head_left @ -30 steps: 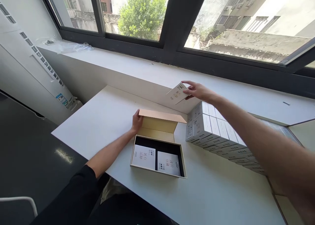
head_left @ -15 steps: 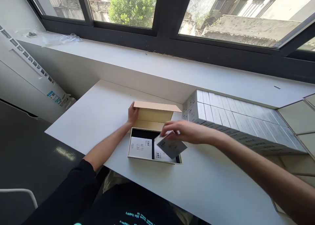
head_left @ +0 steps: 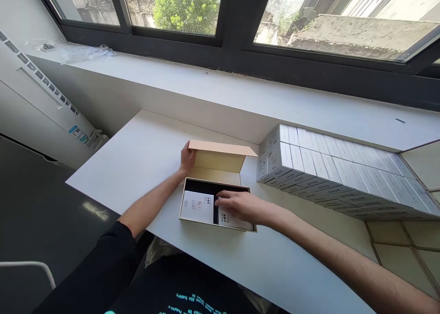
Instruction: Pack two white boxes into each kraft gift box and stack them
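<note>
A long gift box (head_left: pixel 217 227) with a dark inside lies on the table, its lid (head_left: pixel 220 147) raised at the back. My left hand (head_left: pixel 187 159) grips the lid's left end, fingers closed around it. In the left compartment lies a small white box (head_left: pixel 199 207) with dark printed characters. Over the right compartment is my right hand (head_left: pixel 237 205), palm down, fingers curled at the edge of another small white printed box (head_left: pixel 229 219). The hand covers most of that box, and the fingertips are partly hidden.
Stacked rows of white printed boxes (head_left: pixel 330 167) stand on the table's right side against the wall. Clear plastic wrapping (head_left: pixel 84 53) lies on the windowsill (head_left: pixel 178 82). A white appliance (head_left: pixel 41 107) stands left of the white table (head_left: pixel 137 153).
My right hand has gone down and slightly left, bringing the small white box from a tilted position above into the right compartment. My left hand stays on the lid.
</note>
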Tool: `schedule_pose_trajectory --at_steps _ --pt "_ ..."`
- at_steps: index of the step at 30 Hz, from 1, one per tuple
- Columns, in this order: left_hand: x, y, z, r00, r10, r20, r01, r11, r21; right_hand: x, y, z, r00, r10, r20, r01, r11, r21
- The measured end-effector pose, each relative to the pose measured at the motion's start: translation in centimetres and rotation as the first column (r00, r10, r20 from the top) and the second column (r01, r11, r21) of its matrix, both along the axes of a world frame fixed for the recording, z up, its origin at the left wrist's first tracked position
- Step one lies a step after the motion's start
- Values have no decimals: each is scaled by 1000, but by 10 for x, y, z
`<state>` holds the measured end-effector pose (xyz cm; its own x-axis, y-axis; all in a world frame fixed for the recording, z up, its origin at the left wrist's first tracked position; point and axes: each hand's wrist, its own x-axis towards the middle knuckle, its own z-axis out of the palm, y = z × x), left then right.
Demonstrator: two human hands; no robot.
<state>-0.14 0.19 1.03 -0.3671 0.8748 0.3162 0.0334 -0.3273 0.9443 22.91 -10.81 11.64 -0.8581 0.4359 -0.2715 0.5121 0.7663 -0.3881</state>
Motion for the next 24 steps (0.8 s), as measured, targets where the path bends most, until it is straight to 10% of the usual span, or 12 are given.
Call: schedule_pose_trajectory --at_steps 14,24 --pt "1 0 -2 1000 -7 13 7 1000 -9 -2 -20 -17 997 17 -73 -4 984 178" --pt "1 -4 2 1000 -6 -28 5 1000 -31 30 -21 -11 840 -101 -533 267 932 244"
